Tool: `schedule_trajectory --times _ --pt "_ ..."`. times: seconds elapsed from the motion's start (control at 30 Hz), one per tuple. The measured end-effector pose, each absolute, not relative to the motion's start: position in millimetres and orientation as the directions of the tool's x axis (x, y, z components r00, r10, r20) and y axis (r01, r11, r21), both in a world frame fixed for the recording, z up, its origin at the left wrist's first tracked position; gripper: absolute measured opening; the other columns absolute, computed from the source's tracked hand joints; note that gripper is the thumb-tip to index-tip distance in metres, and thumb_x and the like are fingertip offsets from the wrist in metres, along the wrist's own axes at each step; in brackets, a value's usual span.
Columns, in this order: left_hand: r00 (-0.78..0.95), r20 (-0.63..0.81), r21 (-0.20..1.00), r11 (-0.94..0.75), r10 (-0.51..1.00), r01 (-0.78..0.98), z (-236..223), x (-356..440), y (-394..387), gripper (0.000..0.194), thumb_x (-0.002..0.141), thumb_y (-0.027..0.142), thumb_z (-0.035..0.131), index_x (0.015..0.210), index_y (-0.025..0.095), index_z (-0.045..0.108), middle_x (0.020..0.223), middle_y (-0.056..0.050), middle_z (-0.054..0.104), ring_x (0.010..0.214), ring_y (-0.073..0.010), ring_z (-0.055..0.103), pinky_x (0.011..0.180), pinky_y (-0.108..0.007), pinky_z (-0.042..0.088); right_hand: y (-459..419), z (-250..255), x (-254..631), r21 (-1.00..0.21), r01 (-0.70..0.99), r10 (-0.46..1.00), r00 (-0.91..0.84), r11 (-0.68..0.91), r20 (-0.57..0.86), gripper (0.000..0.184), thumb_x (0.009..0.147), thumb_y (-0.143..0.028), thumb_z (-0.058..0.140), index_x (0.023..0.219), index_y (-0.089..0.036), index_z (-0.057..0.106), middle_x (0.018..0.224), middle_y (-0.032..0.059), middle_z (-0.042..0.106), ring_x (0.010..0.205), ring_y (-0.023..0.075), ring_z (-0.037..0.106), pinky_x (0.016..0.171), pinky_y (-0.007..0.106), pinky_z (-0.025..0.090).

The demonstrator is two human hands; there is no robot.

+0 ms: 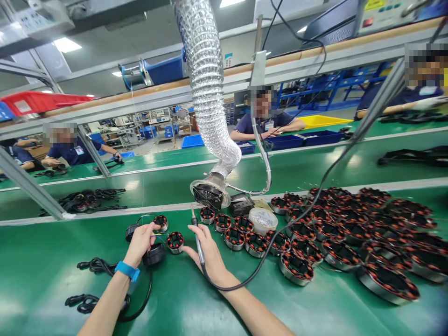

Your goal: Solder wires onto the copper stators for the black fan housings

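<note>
Stator (175, 242), a silvery ring with orange-red coils, lay on the green bench (182, 298) between the two hands. Reading a clock face centred on it, with twelve at the top of the view, the left hand (143, 240) was at nine o'clock, thumb and forefinger pinched together on thin coloured wires (158, 236). Beneath those fingers sat a round black housing (154, 255), whose thick cable curved down toward seven o'clock. Whether that hand also touched the housing could not be told.

At three o'clock the right hand (207, 252) held a soldering iron (199, 246), its tip pointing up toward one o'clock. The thumb reached the stator's edge, touching it or just beside it.

Another stator (160, 223) lay near at eleven o'clock, and a second black housing (131, 232) toward ten. Coiled black cables (94, 265) rested between eight and nine. A fan (209, 195) hung beneath a silver duct (210, 84) between one and two. Many more stators (341, 254) crowded the bench around three, near a round white tub (262, 220). Beyond, between one and two, a person (257, 123) sat behind blue trays (285, 142).
</note>
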State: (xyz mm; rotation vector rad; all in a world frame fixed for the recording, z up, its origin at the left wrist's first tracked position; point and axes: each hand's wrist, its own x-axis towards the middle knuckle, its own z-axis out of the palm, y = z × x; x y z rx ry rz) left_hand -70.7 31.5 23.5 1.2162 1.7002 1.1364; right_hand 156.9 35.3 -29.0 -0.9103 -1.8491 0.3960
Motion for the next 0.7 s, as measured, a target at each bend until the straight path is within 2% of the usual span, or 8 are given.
schedule_trajectory --times 0.1,0.2,0.3,0.4,0.47,0.57,0.63,0.7 --pt "-0.288 -0.017 0.919 0.129 0.957 0.374 25 -81 25 0.075 0.072 0.076 0.048 0.101 0.008 0.064 0.06 -0.001 0.059 0.044 -0.0132 0.052 0.047 -0.025 0.041 34 -27 156 -0.603 0.41 0.707 -0.167 0.684 0.688 0.048 0.086 -0.017 0.064 0.13 -0.024 0.046 0.118 0.0108 0.051 0.092 0.0214 0.066 0.081 0.035 0.057" --pt "-0.308 0.038 0.824 0.144 0.951 0.548 21 -88 17 0.063 0.079 0.07 0.044 0.094 0.013 0.068 0.074 -0.006 0.067 0.062 -0.0198 0.063 0.058 -0.029 0.047 32 -24 155 -0.594 0.399 0.68 -0.112 0.698 0.724 0.041 0.09 -0.016 0.056 0.129 -0.023 0.047 0.117 0.0115 0.051 0.091 0.0204 0.067 0.079 0.034 0.058" --pt "-0.307 0.243 0.614 0.099 0.92 0.783 23 -90 10 0.048 0.088 0.056 0.041 0.089 0.018 0.069 0.085 -0.007 0.07 0.08 -0.0226 0.064 0.069 -0.03 0.046 29 -21 154 -0.59 0.39 0.66 -0.066 0.707 0.748 0.038 0.092 -0.017 0.053 0.129 -0.024 0.047 0.116 0.0116 0.051 0.091 0.0203 0.066 0.079 0.035 0.058" --pt "-0.331 0.409 0.421 0.146 0.85 0.895 37 -84 8 0.043 0.093 0.049 0.038 0.085 0.019 0.068 0.081 -0.005 0.065 0.074 -0.0206 0.061 0.067 -0.03 0.042 27 -18 154 -0.599 0.374 0.659 -0.044 0.708 0.751 0.037 0.092 -0.015 0.051 0.128 -0.024 0.047 0.115 0.0113 0.051 0.09 0.0195 0.066 0.079 0.034 0.058" --pt "-0.26 0.439 0.335 0.111 0.86 0.936 50 -72 7 0.043 0.094 0.049 0.038 0.085 0.02 0.068 0.08 -0.004 0.062 0.072 -0.019 0.06 0.067 -0.029 0.042 26 -16 155 -0.606 0.361 0.662 -0.042 0.708 0.748 0.037 0.093 -0.014 0.05 0.128 -0.024 0.048 0.114 0.0112 0.051 0.09 0.0192 0.066 0.078 0.034 0.058" --pt "0.062 0.322 0.149 -0.115 0.945 0.982 63 -46 9 0.037 0.089 0.053 0.051 0.099 0.021 0.067 0.098 -0.006 0.063 0.081 -0.0203 0.064 0.072 -0.029 0.046 26 -15 155 -0.613 0.341 0.661 -0.036 0.713 0.749 0.037 0.093 -0.013 0.049 0.128 -0.024 0.047 0.115 0.0112 0.05 0.094 0.0192 0.066 0.079 0.033 0.059" --pt "0.249 0.149 -0.018 -0.249 0.957 0.968 65 -27 13 0.049 0.078 0.057 0.065 0.11 0.021 0.064 0.111 -0.009 0.061 0.083 -0.0249 0.066 0.072 -0.033 0.048 28 -16 156 -0.609 0.333 0.651 -0.02 0.72 0.759 0.036 0.093 -0.013 0.049 0.128 -0.024 0.048 0.114 0.0109 0.05 0.093 0.0188 0.067 0.08 0.033 0.059" --pt "0.327 -0.001 -0.144 -0.323 0.945 0.935 65 -15 19 0.056 0.07 0.055 0.073 0.112 0.02 0.062 0.112 -0.012 0.06 0.082 -0.0283 0.067 0.069 -0.035 0.05 30 -17 156 -0.603 0.338 0.64 0.003 0.723 0.768 0.036 0.092 -0.012 0.049 0.127 -0.023 0.048 0.112 0.0106 0.05 0.091 0.0185 0.067 0.079 0.034 0.059"
